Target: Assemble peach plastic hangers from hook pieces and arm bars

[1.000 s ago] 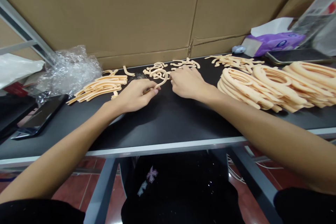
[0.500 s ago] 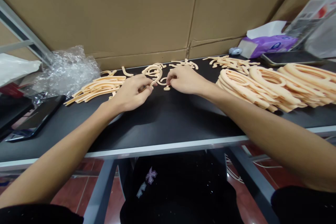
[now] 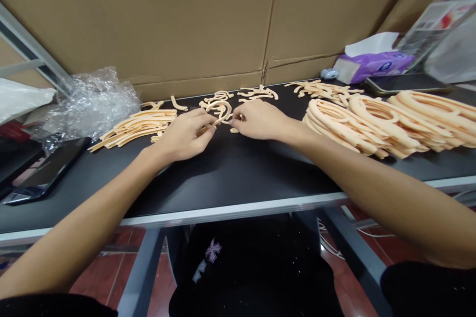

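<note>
My left hand (image 3: pixel 184 134) and my right hand (image 3: pixel 256 119) meet over the middle of the black table (image 3: pixel 230 173). Both pinch the same peach-coloured curved rubber piece (image 3: pixel 219 109), which arcs up between them. Small loose scraps of the same material (image 3: pixel 256 92) lie just behind my hands. A stack of long curved strips (image 3: pixel 137 124) lies to the left of my left hand. A large pile of peach rings (image 3: pixel 357 126) lies to the right of my right hand.
Crumpled clear plastic (image 3: pixel 91 101) sits at the back left, a dark phone (image 3: pixel 40 173) near the left edge. A purple tissue pack (image 3: pixel 372 62) and a second phone (image 3: pixel 405 82) lie at the back right. A cardboard wall (image 3: pixel 208 20) closes the back.
The curved piece was lifted off the table between both hands, then lowered a little. My hands drew closer together and my right hand's fingers closed onto the piece.
</note>
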